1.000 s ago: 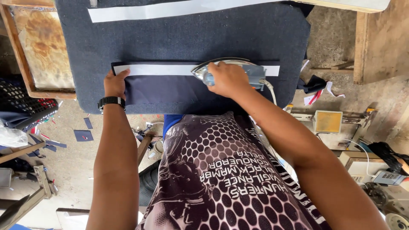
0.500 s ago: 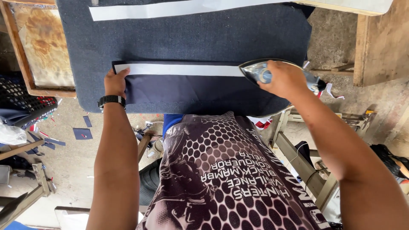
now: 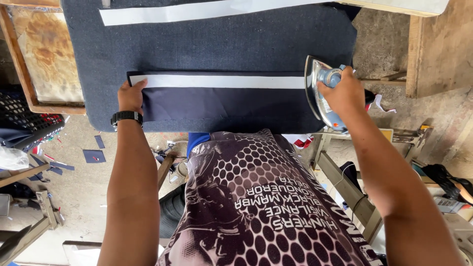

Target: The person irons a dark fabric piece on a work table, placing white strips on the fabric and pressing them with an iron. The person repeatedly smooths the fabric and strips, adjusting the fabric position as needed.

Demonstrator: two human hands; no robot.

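Note:
A dark navy fabric piece point(image 3: 221, 102) lies on a padded board covered in dark blue cloth point(image 3: 221, 44). A white strip point(image 3: 221, 81) runs along the piece's far edge. My left hand point(image 3: 131, 96), with a black watch on the wrist, presses down the left end of the piece and strip. My right hand point(image 3: 340, 91) grips the handle of an electric iron point(image 3: 318, 91), which stands tipped up on its heel at the board's right edge, its shiny soleplate facing left. A second, longer white strip point(image 3: 212, 11) lies near the far edge of the board.
A wooden tray with a stained panel point(image 3: 42, 59) sits left of the board. A wooden bench or table point(image 3: 438, 49) stands at the right. Fabric scraps point(image 3: 93, 155) litter the floor at the left. A sewing machine stand point(image 3: 354, 197) is below right.
My right hand slid the iron rightward along the white strip, off the fabric, and tipped it upright at the board's right edge. My left hand stayed on the left end.

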